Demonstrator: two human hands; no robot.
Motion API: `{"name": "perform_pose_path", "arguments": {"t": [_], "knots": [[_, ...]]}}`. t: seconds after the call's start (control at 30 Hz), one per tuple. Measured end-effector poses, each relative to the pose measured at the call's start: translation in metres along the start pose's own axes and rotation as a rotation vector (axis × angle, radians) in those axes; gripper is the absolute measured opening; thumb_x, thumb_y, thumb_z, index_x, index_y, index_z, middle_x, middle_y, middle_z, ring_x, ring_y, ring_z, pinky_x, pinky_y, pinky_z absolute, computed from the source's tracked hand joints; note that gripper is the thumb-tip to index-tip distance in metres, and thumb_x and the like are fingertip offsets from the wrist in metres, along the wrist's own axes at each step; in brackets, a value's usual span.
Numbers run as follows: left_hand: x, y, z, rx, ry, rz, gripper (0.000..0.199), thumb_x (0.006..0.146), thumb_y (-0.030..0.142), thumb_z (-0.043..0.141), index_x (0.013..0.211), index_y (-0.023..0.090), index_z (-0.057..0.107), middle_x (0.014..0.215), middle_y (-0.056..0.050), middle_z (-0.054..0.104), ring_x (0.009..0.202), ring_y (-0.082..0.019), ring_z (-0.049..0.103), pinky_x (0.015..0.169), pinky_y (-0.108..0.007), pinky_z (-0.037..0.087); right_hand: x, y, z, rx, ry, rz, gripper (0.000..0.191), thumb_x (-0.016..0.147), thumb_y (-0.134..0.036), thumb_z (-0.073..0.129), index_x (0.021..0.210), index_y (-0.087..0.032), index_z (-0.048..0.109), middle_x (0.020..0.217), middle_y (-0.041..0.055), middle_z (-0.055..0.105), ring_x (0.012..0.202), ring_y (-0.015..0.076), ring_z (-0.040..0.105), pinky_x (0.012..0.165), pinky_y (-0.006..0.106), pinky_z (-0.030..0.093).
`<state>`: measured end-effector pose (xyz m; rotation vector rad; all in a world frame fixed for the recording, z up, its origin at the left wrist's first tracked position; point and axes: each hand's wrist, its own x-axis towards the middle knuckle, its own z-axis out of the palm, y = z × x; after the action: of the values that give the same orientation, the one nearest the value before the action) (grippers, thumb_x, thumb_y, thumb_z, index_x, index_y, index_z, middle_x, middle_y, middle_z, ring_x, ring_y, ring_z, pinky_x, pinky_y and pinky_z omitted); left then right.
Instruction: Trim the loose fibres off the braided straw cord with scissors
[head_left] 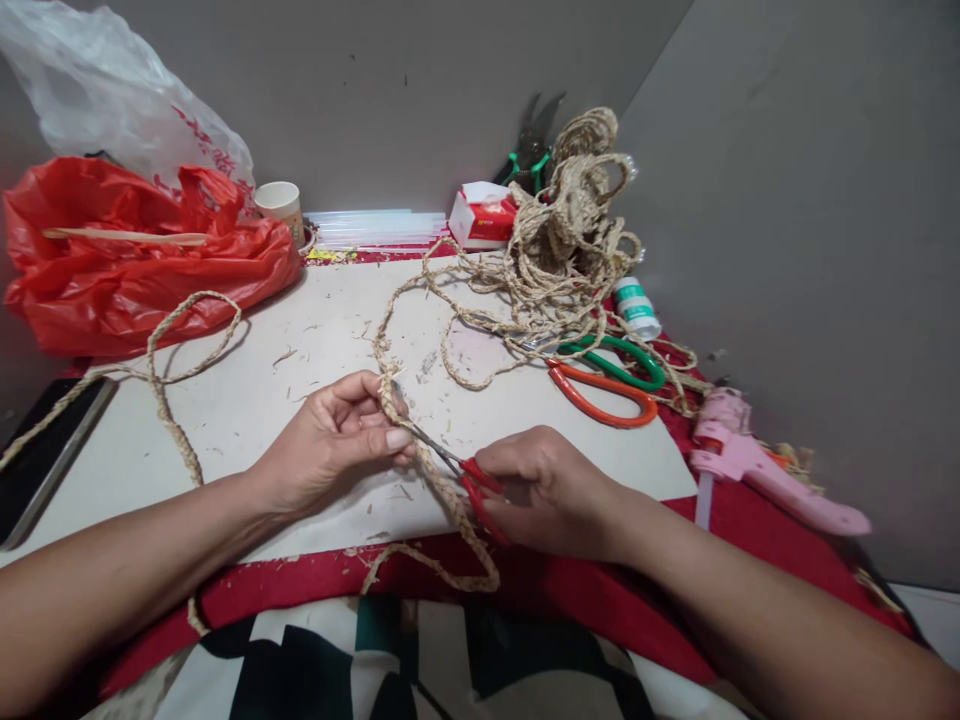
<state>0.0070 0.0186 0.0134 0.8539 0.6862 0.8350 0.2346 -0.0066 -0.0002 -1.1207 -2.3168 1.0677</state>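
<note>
Over the middle of the white board, my left hand (341, 430) pinches a braided straw cord (445, 490) between thumb and fingers. My right hand (544, 490) grips the red handles of small scissors (480, 487). Their metal blades reach to the cord, right beside my left thumb tip. I cannot tell whether the blades are parted. From my left hand the cord runs up toward a big tangled heap of straw cord (566, 230), and its other end hangs down over the board's front edge.
A pink glue gun (750, 455) lies at the right, near large scissors with green and orange handles (604, 385). A red plastic bag (142, 270), a paper cup (279, 203), clear sticks (379, 228) and a tissue pack (482, 216) line the back. A phone (52, 455) lies left.
</note>
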Motion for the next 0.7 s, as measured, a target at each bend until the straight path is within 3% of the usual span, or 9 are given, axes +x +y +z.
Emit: {"name": "perform_pose_path", "arguments": {"t": [0.4,0.7], "knots": [[-0.0006,0.0,0.0023,0.049,-0.031,0.001,0.021,0.073,0.007,0.071,0.083,0.015,0.053,0.069,0.0,0.062,0.063,-0.011,0.061,0.067,-0.027,0.052,-0.0034,0.0079,0.0004,-0.093,0.018,-0.075,0.026,0.076,-0.018,0.054,0.053,-0.017,0.042,0.053,-0.0066,0.027,0.051,0.007,0.023,0.047,0.02,0.021],[-0.0012,0.0012,0.0036,0.032,-0.027,-0.024,0.019,0.073,0.01,0.072,0.081,0.014,0.056,0.069,0.0,0.061,0.064,-0.012,0.061,0.067,-0.026,0.051,-0.0028,0.0049,-0.0018,-0.155,0.047,-0.115,0.023,0.075,-0.015,0.055,0.053,-0.017,0.048,0.049,-0.0065,0.035,0.049,0.0073,0.027,0.048,0.021,0.022]]}}
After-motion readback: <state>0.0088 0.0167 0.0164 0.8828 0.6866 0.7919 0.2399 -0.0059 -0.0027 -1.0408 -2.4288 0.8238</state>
